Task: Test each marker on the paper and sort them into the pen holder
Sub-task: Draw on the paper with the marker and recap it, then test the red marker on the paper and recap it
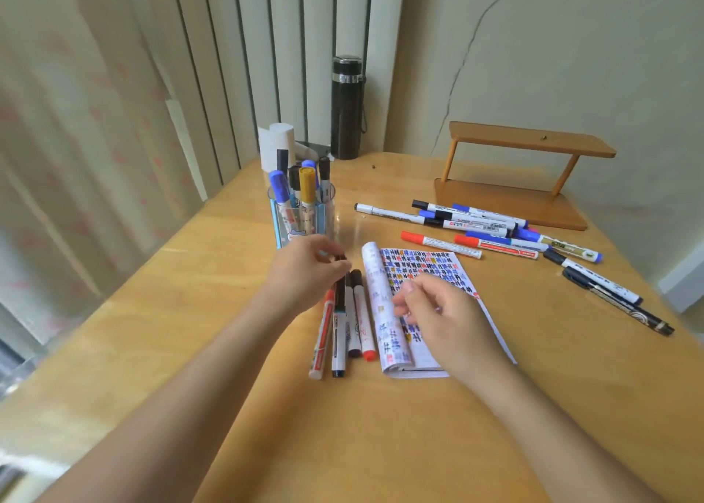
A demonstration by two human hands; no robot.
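1. The wooden counter [152, 312] carries everything; a pleated curtain [95, 140] hangs behind its left edge.
2. A brown rack [529, 142] stands at the far right, by the wall.
3. The notebook [430, 266] lies open in the middle. Its right page is filled with blue, red and black test marks, and its left pages curl up into a roll.
4. A black flask [346, 114] stands upright at the far edge, with a white roll [278, 144] to its left.
5. The right hand [445, 316] rests on the notebook, fingers loosely curled and holding nothing.
6. The left hand [301, 274] reaches just left of the notebook, and its fingertips pinch the far end of a black marker [338, 350].
7. The clear holder [284, 228] stands beyond the left hand, with blue, yellow and black markers upright inside.
8. The loose pile [476, 222] of blue, red and black markers lies between the notebook and the rack.
9. Two dark markers [609, 293] lie apart at the right.
10. The black marker lies in a row of four beside the notebook. An orange marker [322, 335] is on its left. A purple marker [352, 312] and a red marker [365, 323] are on its right.
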